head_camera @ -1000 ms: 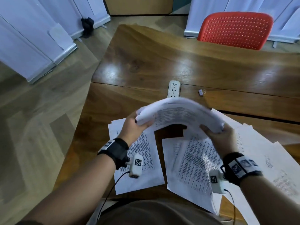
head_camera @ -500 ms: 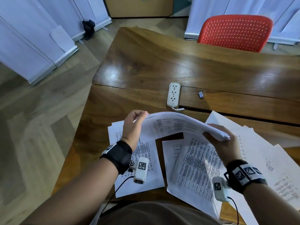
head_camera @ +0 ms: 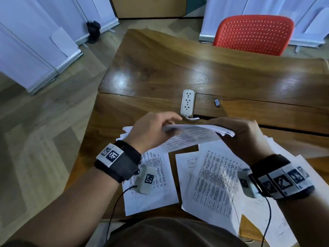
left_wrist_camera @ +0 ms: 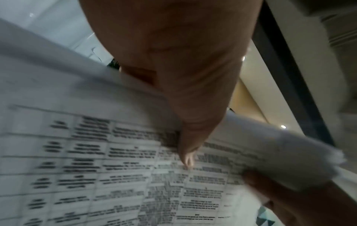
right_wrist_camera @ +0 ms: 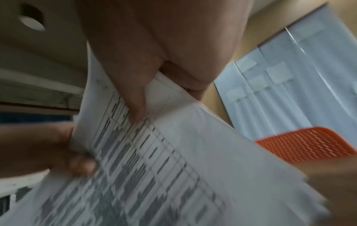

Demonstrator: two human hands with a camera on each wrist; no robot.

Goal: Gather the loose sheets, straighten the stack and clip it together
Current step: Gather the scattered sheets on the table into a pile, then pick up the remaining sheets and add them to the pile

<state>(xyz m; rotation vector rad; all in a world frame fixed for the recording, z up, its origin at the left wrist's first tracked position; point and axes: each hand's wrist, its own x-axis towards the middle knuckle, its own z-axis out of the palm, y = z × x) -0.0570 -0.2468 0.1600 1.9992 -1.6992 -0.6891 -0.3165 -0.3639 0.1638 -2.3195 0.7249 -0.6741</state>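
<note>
Both hands hold a stack of printed sheets (head_camera: 194,138) above the table, its printed face tilted toward me. My left hand (head_camera: 167,124) grips the stack's left end, with the thumb (left_wrist_camera: 186,151) pressed on the printed face (left_wrist_camera: 86,160). My right hand (head_camera: 233,129) grips the right end, its thumb (right_wrist_camera: 135,105) on the paper (right_wrist_camera: 164,175). More loose sheets lie on the table: one at the left (head_camera: 153,191), several overlapping in the middle (head_camera: 210,186) and at the right (head_camera: 284,221). A small binder clip (head_camera: 217,102) lies beyond the hands.
A white power strip (head_camera: 187,102) lies on the wooden table (head_camera: 178,68) just past the hands, its cord running into a slot. A red chair (head_camera: 252,34) stands at the far side. The table's left edge drops to a wood floor.
The stack, earlier arched and nearly flat between the hands, is now tipped up on edge. Both hands have moved closer together and turned with it.
</note>
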